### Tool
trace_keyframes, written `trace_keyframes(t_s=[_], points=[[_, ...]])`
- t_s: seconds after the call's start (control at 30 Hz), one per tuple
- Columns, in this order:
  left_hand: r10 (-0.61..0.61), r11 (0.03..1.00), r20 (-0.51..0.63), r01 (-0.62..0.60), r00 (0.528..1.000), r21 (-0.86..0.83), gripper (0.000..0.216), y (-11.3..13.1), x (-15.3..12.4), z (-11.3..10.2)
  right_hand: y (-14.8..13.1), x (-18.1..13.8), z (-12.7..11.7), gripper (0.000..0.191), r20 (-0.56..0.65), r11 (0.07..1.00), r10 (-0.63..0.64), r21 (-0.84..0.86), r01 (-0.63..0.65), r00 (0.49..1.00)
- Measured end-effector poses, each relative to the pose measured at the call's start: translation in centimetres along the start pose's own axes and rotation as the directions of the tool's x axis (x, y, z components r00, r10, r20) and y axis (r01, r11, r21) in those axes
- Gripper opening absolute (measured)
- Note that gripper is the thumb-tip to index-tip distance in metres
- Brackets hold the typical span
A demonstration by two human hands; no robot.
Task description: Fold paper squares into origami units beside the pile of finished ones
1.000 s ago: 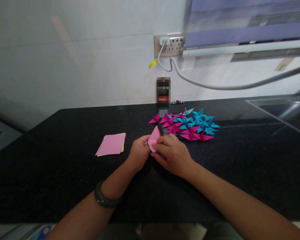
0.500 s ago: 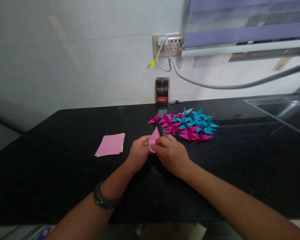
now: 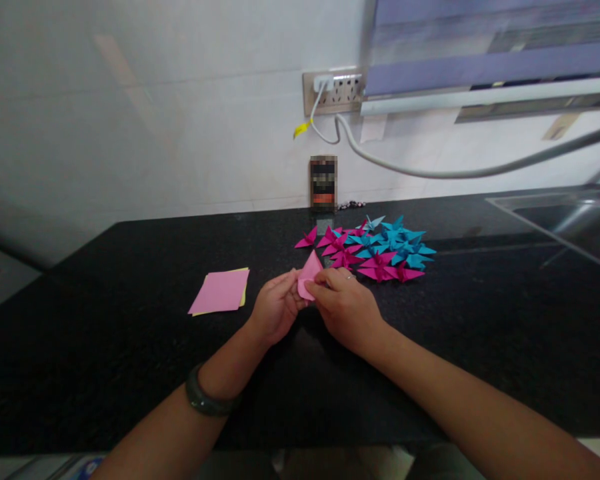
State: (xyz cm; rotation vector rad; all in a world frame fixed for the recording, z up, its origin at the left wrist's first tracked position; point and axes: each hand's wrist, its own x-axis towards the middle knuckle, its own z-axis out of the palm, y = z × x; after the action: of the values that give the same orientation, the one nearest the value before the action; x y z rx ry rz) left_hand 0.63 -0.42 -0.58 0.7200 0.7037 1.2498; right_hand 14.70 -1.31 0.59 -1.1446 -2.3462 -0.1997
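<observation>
A partly folded piece of pink origami paper (image 3: 310, 268) is held between my two hands above the dark countertop, its pointed tip facing away from me. My left hand (image 3: 276, 308) grips its left edge, with some fingers behind the paper. From the right, my right hand (image 3: 347, 303) pinches the lower part, the thumb on the front; its other fingertips are partly hidden. Just beyond lie several folded paper cranes, magenta (image 3: 344, 256) and blue (image 3: 405, 243), with one pale blue crane (image 3: 373, 223). Left of my hands rests a stack of square paper (image 3: 221, 291), pink over yellow.
A dark box-like object (image 3: 323, 183), blurred out, stands against the wall beside a beaded string (image 3: 351, 205). A sink (image 3: 575, 223) is set into the countertop (image 3: 130, 373) at right. A cable (image 3: 430, 173) runs from the wall socket (image 3: 333, 92).
My left fingers have loosened and spread a little along the paper's left side. My right thumb has shifted slightly on the lower part. The cranes and the stack stay put.
</observation>
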Motion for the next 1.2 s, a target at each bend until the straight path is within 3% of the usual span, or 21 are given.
trace_keyframes(t_s=[0.33,0.5,0.97,1.13,1.2], points=[[-0.005,0.994,-0.016,0.007,1.0,0.108,0.03,-0.2,-0.31,0.42,-0.59,0.09,-0.15,0.019,-0.026,0.999,0.009,0.038,-0.008,1.0],[-0.005,0.989,-0.034,0.01,0.999,0.146,0.032,-0.29,-0.38,0.5,-0.61,0.09,-0.23,0.015,-0.037,0.998,-0.047,0.048,0.048,0.998],[0.097,0.961,-0.126,-0.06,0.987,0.27,0.031,-0.22,-0.29,0.59,-0.58,-0.02,0.24,0.018,-0.104,0.975,-0.077,0.201,0.097,0.992],[0.152,0.946,-0.198,-0.084,0.968,0.312,0.026,-0.3,-0.13,0.21,-0.44,-0.05,0.08,0.014,-0.184,0.904,-0.135,0.379,0.197,0.974],[0.17,0.94,-0.201,-0.098,0.965,0.327,0.025,-0.42,-0.05,0.08,-0.22,0.02,-0.05,0.012,-0.271,0.866,-0.028,0.474,0.159,0.962]])
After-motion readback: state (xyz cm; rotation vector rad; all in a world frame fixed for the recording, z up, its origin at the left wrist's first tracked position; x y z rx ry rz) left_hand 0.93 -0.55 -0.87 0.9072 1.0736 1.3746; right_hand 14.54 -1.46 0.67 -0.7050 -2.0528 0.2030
